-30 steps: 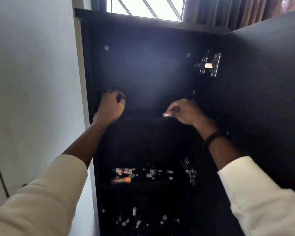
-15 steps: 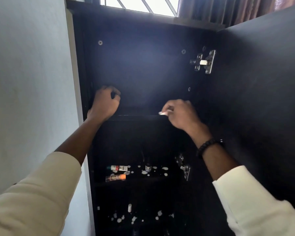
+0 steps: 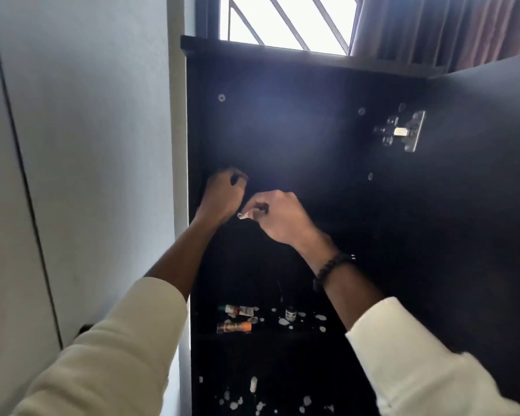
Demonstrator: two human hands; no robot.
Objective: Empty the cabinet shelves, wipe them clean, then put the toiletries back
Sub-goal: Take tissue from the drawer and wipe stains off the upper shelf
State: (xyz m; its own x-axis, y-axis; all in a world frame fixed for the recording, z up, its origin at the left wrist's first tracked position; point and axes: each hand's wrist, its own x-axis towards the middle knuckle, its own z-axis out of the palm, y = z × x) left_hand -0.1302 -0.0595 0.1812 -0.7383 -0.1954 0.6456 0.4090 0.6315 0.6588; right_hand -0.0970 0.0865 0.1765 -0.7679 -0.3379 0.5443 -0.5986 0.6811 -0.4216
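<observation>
a small white scrap [image 3: 243, 215] is pinched in the fingertips of the right hand [image 3: 279, 217] at the front edge of the top shelf [image 3: 285, 219] of the dark cabinet [image 3: 282, 139]. it is judged light, soft and easily crumpled, so a fingertip pinch at its middle is enough. the left hand [image 3: 221, 195] is held just beside it at the shelf's left end, fingers curled; whether anything is gripped there cannot be told. on the middle shelf [image 3: 282, 333] two tubes [image 3: 236, 318] lie flat and a small bottle [image 3: 290, 313] stands upright among white bits [image 3: 282, 321]. the tubes are judged light and smooth, best taken round the body; the bottle possibly fragile. more white bits are scattered lower down. the door [image 3: 478, 205] is swung open to the right on a metal hinge [image 3: 401, 135]; a pale wall [image 3: 87, 145] is at the left, a barred window [image 3: 285, 22] and curtain [image 3: 433, 28] above.
</observation>
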